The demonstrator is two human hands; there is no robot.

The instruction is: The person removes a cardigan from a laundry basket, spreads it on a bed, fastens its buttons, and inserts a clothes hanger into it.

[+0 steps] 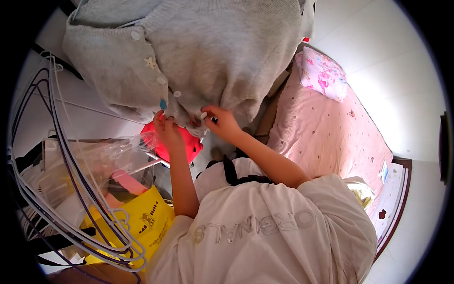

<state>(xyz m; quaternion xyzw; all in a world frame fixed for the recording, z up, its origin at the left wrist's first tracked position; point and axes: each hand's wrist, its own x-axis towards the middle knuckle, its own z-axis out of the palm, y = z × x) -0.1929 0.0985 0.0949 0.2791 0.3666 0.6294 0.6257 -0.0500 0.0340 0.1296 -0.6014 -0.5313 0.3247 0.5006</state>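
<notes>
A grey knitted cardigan [203,52] hangs in front of me, with pale round buttons and a star-shaped ornament [150,62] along its front edge. My left hand [169,132] has its fingers closed at the cardigan's lower edge, just below a blue oval piece [163,104]. To its right, my right hand [223,124] pinches a white button [204,115] between thumb and forefinger at the lower part of the other front panel. The front panels hang apart near the hem. The fingertips of my left hand are partly hidden against the fabric.
Several hangers [71,156] hang at the left, before clear plastic wrapping [106,154] and a yellow bag [149,220]. A red object [191,146] lies below the cardigan. On the right are a bed with a pink cover [326,128], a floral pillow [321,73] and a white wall.
</notes>
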